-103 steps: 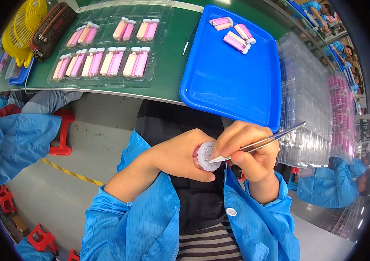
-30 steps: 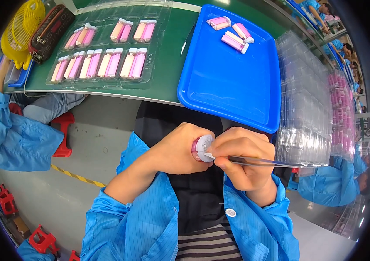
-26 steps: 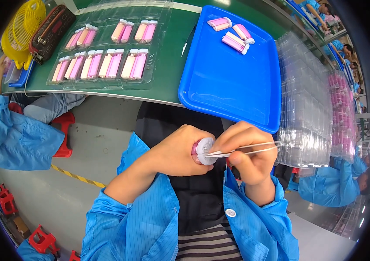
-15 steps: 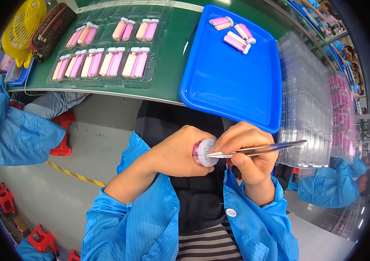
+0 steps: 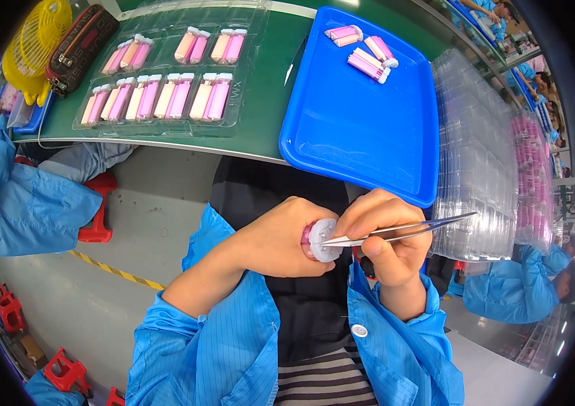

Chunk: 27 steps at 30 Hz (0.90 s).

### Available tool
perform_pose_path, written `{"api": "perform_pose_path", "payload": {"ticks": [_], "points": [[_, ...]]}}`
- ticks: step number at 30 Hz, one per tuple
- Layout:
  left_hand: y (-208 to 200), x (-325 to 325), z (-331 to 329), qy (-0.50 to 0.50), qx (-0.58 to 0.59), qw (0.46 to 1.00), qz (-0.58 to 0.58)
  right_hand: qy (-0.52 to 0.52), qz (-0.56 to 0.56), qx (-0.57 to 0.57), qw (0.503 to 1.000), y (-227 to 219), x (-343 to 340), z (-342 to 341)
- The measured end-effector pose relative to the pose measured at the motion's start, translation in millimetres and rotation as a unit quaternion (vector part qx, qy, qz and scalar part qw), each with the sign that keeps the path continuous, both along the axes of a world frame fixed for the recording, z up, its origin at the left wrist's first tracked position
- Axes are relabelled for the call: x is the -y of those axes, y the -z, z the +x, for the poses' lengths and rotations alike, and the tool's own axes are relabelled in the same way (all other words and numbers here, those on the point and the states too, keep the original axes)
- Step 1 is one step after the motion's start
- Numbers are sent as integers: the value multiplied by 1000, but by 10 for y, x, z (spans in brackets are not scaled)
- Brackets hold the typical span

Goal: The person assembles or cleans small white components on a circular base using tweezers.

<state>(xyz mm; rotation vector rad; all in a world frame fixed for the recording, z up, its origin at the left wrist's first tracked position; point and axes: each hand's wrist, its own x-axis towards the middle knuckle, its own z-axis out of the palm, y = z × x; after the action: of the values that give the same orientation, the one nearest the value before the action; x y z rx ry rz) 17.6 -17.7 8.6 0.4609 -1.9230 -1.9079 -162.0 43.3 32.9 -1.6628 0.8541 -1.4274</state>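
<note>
My left hand [image 5: 280, 237] is closed around a pink cylindrical piece with a round white end cap [image 5: 326, 239], the cap facing right. In my right hand [image 5: 385, 233] I pinch a pair of metal tweezers [image 5: 429, 227]. The tweezers' tips touch the face of the white cap, or come very close to it. Most of the pink body is hidden inside my left fist. Both hands are held above my lap, just in front of the table edge.
A blue tray [image 5: 362, 145] holds several pink-and-cream pieces [image 5: 367, 66] at its far end. Left of it, a clear blister tray [image 5: 223, 128] carries rows of similar pieces. Stacked clear trays [image 5: 473, 155] stand at the right. A yellow fan [image 5: 33, 51] and dark pouch [image 5: 83, 51] sit far left.
My left hand and the capped piece have shifted very slightly, with the cap turned a little. The tweezers stay at the cap; their back end has dipped slightly.
</note>
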Motion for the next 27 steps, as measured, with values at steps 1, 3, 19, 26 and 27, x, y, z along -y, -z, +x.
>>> {"api": "perform_pose_path", "payload": {"ticks": [1,3,19,26,27], "points": [[-6,0,0,0,3,1000,-12,4,-5,-7,1000,5,-2,-6],[24,-16,-2,-5,-6,1000,-20,8,-10,-14,1000,17,-19,5],[11,-99,-48,-133,56,977,-156,70,24,34,997,30,-60,100],[64,-85,-82,-188,84,959,-197,96,-100,-188,972,-178,-3,134],[72,-86,-82,-197,82,955,-205,95,-110,-215,966,-184,-7,145]]}}
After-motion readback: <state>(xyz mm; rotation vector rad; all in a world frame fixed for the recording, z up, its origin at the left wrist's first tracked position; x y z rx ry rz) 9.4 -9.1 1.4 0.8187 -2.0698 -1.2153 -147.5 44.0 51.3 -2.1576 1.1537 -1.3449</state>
